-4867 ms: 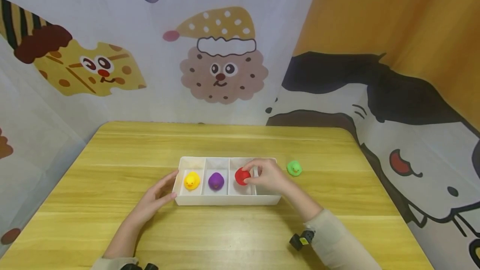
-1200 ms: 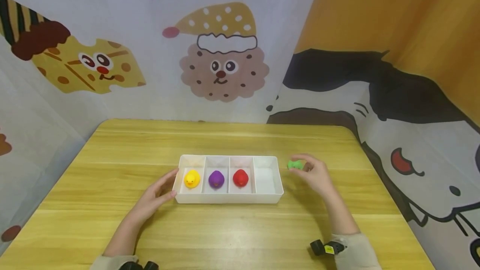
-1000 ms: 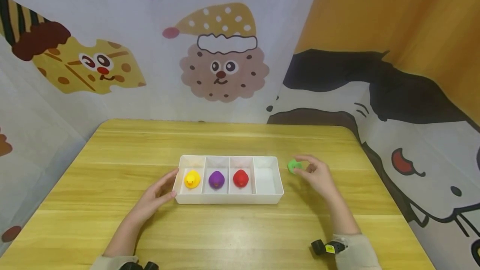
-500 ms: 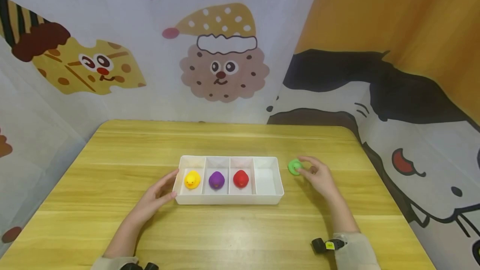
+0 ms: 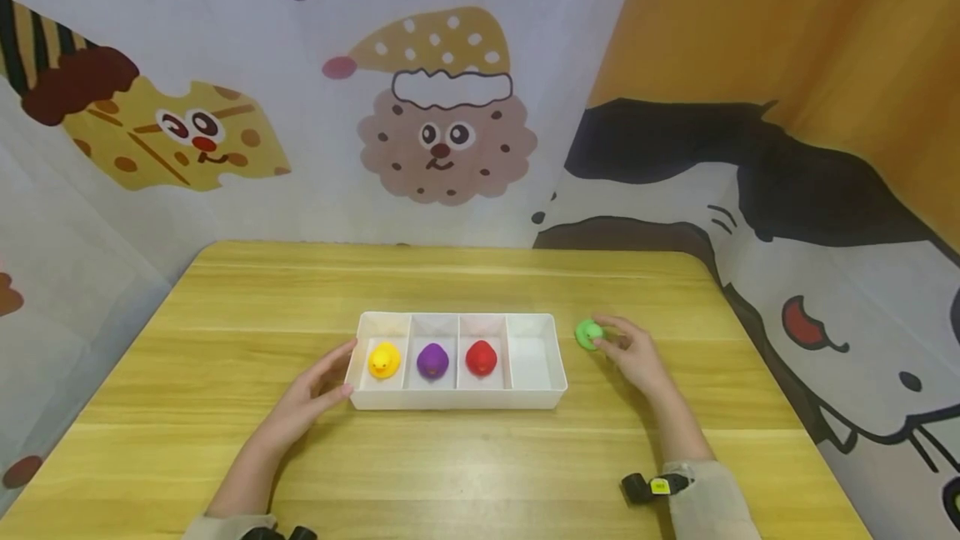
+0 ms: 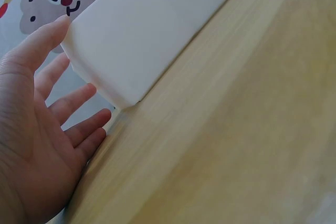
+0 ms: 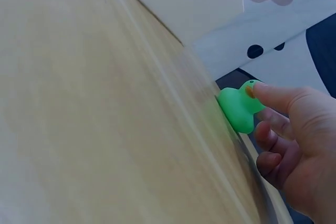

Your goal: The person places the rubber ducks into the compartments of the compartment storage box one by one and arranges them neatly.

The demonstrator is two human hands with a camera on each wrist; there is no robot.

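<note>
A white divided tray [image 5: 457,400] lies on the table with a yellow rubber duck [image 5: 384,360], a purple one [image 5: 432,362] and a red one [image 5: 481,358] in separate compartments, from the left end. My left hand [image 5: 300,411] rests at the tray's left end; its thumb touches one corner [image 6: 67,34] and the other fingers are loosely spread. Right of the tray, my right hand [image 5: 633,358] pinches the head of a green rubber duck [image 7: 237,109] between thumb and index finger. That duck sits upright at table level. The other right fingers are curled beneath the palm.
The wooden table [image 5: 465,473] stands against a curtain [image 5: 247,40] printed with cartoon figures. The tray's right-end compartment [image 5: 531,357] faces the green duck. Black wrist cameras sit at both cuffs.
The red duck was set into the third compartment and released. My right hand then moved right to the green duck, which has turned between the fingers. The left hand stayed at the tray.
</note>
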